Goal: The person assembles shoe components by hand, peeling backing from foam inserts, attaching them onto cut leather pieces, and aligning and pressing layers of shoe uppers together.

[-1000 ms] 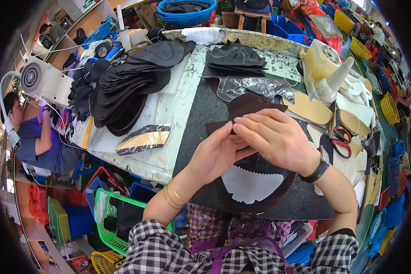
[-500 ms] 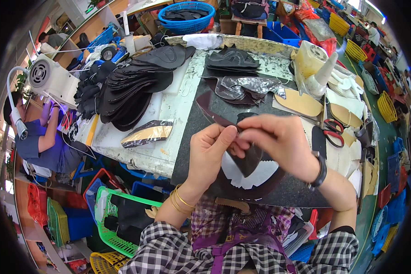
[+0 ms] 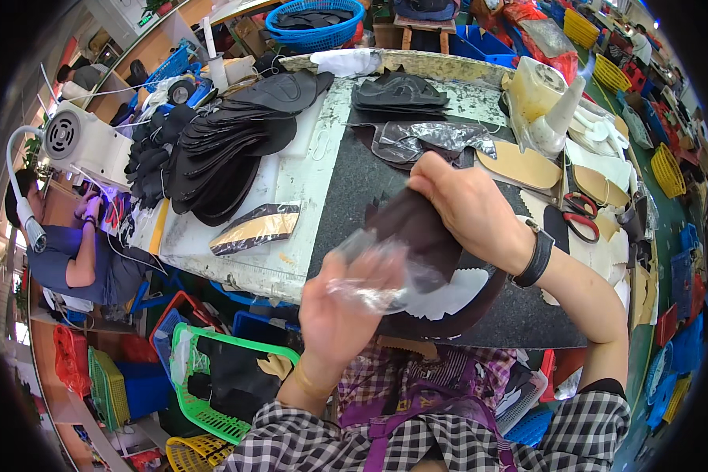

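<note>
My right hand [image 3: 476, 212] pinches the upper edge of a dark brown leather piece [image 3: 421, 232], which hangs tilted over the dark work mat. Clear plastic film [image 3: 370, 287] lies crumpled across the fingers of my left hand [image 3: 334, 318], which are closed on it and partly smeared by motion. The film reaches the lower left of the leather piece; whether they still touch is hard to tell. Beneath, on the mat [image 3: 519, 315], rests a curved dark brown piece with a white lining [image 3: 452, 295].
Stacked black shoe-upper pieces [image 3: 228, 149] fan out at left, near a film-covered strip [image 3: 256, 228]. Film-wrapped dark pieces [image 3: 425, 141] lie behind my hands. Red-handled scissors [image 3: 580, 216], tan insoles [image 3: 519, 165] and a plastic bottle [image 3: 554, 122] stand right. A green basket [image 3: 204, 417] sits below left.
My hands have moved apart, the right one up and right with the leather piece, the left one down and left. Clear film now shows in my left hand.
</note>
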A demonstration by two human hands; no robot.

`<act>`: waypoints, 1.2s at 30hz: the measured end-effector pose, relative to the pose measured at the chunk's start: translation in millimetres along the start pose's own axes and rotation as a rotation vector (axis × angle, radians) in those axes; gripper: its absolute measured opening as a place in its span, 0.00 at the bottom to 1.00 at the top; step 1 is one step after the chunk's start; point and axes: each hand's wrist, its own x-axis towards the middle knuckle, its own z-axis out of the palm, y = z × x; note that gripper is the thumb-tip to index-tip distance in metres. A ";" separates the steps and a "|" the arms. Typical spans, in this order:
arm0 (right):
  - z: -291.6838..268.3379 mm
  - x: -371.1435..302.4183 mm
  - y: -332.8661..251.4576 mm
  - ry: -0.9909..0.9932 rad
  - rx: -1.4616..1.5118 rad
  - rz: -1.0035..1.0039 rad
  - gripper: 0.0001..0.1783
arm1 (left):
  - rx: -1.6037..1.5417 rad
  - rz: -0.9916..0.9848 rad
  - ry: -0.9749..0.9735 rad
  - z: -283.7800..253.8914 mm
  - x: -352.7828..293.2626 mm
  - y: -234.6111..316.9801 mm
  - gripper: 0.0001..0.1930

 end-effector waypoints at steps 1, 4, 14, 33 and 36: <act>-0.1 -0.9 3.0 -0.015 0.017 -0.071 0.10 | 0.002 0.001 -0.003 -24.8 8.0 -7.9 0.08; -7.6 3.5 2.6 -0.063 0.035 -0.175 0.10 | 0.645 -0.230 -0.406 -138.6 22.8 56.6 0.09; -41.0 -18.3 -53.2 -0.318 -0.258 -0.697 0.09 | -0.011 -0.779 -0.763 -123.1 -2.9 -31.2 0.41; -10.3 -70.1 10.5 -0.753 1.043 0.670 0.14 | 0.692 -0.603 -0.920 -82.2 39.4 -14.7 0.27; -12.8 -65.9 8.0 -0.581 1.158 0.637 0.09 | 0.746 -0.571 -0.850 -82.6 47.4 0.0 0.21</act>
